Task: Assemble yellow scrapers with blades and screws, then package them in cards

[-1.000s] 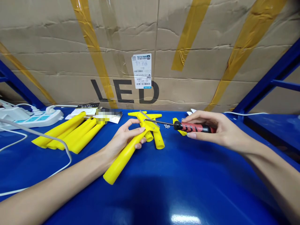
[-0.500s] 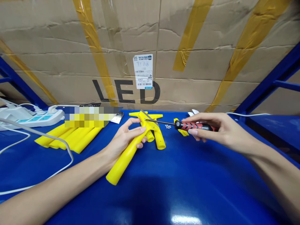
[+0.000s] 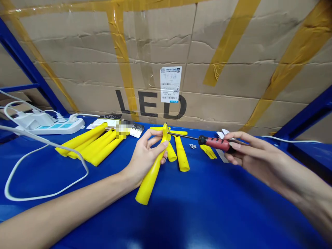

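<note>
1. Left hand (image 3: 150,150): fingers wrapped around a yellow plastic tool (image 3: 147,185), its head just above the fingertips, its tubular handle slanting down below them.
2. Right hand (image 3: 249,148): fingers grasping a red-and-black screwdriver (image 3: 217,143), its thin metal shaft reaching left from them to the yellow tool's head.
3. Small silvery metal screws (image 3: 192,146) lie between the two hands' fingers.
4. Two similar yellow tools (image 3: 183,157) lie just right of the left fingertips.
</note>
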Motion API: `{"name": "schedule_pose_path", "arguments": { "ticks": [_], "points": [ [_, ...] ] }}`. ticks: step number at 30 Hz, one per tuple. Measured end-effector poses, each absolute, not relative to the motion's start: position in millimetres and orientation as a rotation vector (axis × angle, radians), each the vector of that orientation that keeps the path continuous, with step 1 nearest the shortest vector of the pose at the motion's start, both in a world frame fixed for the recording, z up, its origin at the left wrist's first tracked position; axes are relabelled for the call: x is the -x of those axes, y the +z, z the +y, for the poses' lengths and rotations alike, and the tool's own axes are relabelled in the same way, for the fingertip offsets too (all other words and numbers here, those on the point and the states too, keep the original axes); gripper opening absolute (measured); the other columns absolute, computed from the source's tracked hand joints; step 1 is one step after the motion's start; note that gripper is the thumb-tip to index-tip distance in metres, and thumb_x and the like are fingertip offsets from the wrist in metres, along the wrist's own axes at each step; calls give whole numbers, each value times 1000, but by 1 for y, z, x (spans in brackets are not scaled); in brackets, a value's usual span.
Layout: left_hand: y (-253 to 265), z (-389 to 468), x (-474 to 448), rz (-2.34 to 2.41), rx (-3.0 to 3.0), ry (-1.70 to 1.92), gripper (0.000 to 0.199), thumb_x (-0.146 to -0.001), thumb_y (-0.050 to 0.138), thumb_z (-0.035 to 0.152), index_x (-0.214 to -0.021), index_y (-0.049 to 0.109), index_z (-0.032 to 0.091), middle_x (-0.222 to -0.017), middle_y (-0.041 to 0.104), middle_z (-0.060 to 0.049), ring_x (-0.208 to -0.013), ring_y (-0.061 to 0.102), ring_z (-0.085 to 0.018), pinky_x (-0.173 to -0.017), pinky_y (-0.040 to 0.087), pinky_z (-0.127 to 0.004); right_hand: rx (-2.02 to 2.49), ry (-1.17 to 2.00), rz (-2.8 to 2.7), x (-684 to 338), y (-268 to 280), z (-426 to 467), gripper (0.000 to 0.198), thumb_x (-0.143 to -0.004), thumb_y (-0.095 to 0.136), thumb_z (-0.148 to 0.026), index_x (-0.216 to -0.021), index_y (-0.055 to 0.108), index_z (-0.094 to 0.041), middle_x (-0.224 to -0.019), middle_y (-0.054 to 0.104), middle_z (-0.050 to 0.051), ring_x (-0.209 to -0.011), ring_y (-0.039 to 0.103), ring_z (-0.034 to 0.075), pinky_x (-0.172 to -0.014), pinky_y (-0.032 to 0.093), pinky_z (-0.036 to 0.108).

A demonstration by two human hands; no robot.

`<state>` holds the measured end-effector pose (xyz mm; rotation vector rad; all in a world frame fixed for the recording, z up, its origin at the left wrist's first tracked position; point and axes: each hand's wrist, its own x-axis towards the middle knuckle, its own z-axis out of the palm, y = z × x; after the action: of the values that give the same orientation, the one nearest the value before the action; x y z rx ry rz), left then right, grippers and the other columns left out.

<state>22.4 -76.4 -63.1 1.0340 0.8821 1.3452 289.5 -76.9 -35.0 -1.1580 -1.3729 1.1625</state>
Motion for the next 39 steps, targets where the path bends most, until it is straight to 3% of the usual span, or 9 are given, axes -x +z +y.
{"name": "schedule_pose_path", "arguments": {
  "ticks": [2, 6, 10, 12, 16, 20, 25, 35, 39],
  "points": [
    [-63, -78, -25, 893, -1063, 1346, 39, -77, 83, 25, -98, 51, 21, -95, 66, -1, -55, 57, -7, -45, 45, -19, 1188, 1151, -1337, -291, -39, -78, 33, -80, 79, -46, -103, 69, -24, -84, 67, 6, -65, 57, 16, -57, 48, 28],
    [-60, -80, -29, 920, -1127, 1356, 38, -77, 82, 25, -96, 49, 22, -90, 66, 0, -53, 56, -8, -44, 45, -20, 1334, 1005, -1337, -287, -45, -77, 41, -90, 58, -64, -89, 63, -23, -58, 54, -2, -39, 33, 8, -39, 24, 25],
    [-57, -78, -26, 945, -1136, 1372, 38, -76, 82, 24, -97, 50, 22, -91, 67, 0, -55, 57, -8, -46, 46, -20, 1118, 1247, -1285, -287, -46, -77, 31, -83, 73, -49, -100, 58, -28, -84, 63, 0, -57, 55, 13, -50, 42, 27],
    [-57, -75, -24, 957, -1125, 1378, 39, -76, 82, 22, -97, 50, 22, -94, 67, -1, -55, 56, -7, -48, 46, -20, 994, 1347, -1289, -289, -46, -77, 41, -76, 82, -37, -107, 56, -30, -90, 63, -1, -67, 58, 15, -58, 46, 28],
    [-59, -72, -22, 972, -1128, 1361, 39, -75, 82, 23, -98, 50, 22, -92, 66, 0, -54, 56, -7, -47, 45, -20, 1039, 1203, -1425, -287, -54, -76, 38, -85, 73, -54, -104, 53, -27, -64, 53, -6, -49, 46, 11, -47, 35, 25],
    [-61, -73, -21, 974, -1110, 1346, 42, -73, 84, 26, -97, 50, 22, -90, 65, 1, -56, 57, -8, -46, 45, -19, 1112, 1209, -1425, -282, -60, -73, 41, -92, 55, -65, -102, 49, -26, -65, 59, -5, -37, 38, 8, -40, 25, 24],
    [-54, -75, -18, 935, -1122, 1339, 43, -71, 85, 24, -98, 51, 22, -90, 64, 1, -56, 56, -7, -45, 43, -18, 926, 1432, -1229, -287, -54, -76, 38, -77, 78, -32, -105, 53, -28, -107, 66, 2, -61, 53, 11, -56, 40, 28],
    [-54, -77, -17, 945, -1170, 1271, 36, -78, 79, 21, -97, 49, 23, -80, 62, 3, -54, 55, -8, -44, 43, -19, 1056, 1263, -1255, -284, -60, -69, 36, -91, 64, -57, -97, 56, -23, -67, 52, -5, -44, 39, 6, -47, 25, 25],
    [-56, -75, -18, 952, -1201, 1275, 34, -80, 79, 22, -97, 50, 22, -82, 62, 4, -53, 55, -7, -44, 43, -19, 1059, 1329, -1140, -286, -56, -70, 26, -91, 66, -47, -100, 55, -25, -70, 54, -5, -45, 40, 7, -47, 24, 24]
  ]
}}
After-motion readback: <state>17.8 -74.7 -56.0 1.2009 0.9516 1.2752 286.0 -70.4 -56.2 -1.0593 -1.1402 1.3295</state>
